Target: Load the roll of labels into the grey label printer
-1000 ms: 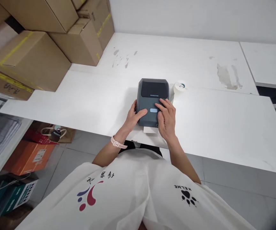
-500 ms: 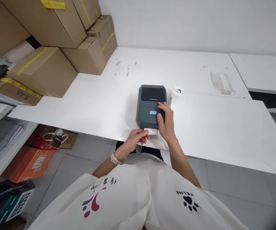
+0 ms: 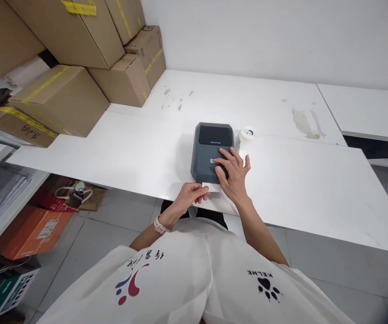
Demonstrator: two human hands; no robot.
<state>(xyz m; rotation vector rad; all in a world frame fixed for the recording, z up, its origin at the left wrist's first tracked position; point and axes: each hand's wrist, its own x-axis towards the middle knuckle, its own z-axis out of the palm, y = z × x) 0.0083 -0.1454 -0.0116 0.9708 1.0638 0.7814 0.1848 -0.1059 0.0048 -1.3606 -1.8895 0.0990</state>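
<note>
A dark grey label printer (image 3: pixel 204 157) stands near the front edge of the white table, with a small pale button on its top. White label paper (image 3: pixel 214 187) sticks out of its front. My left hand (image 3: pixel 193 195) pinches the left end of that paper between thumb and fingers. Over the printer's right side lies my right hand (image 3: pixel 232 174), its fingers spread and one fingertip at the pale button. Right behind the printer, a roll of white labels (image 3: pixel 247 133) stands on the table, partly hidden, with its strip running towards the printer.
Cardboard boxes (image 3: pixel 119 81) with yellow tape are stacked at the back left, against the white wall (image 3: pixel 247 40). The white table (image 3: pixel 298 180) stretches far to the right. Below on the left are a shelf (image 3: pixel 28 180), an orange box (image 3: pixel 35 229) and a paper bag (image 3: pixel 94 195).
My right hand has shifted on the printer: its fingers have spread, and one has moved left onto the pale button. My left hand still pinches the label paper. The view has shifted slightly.
</note>
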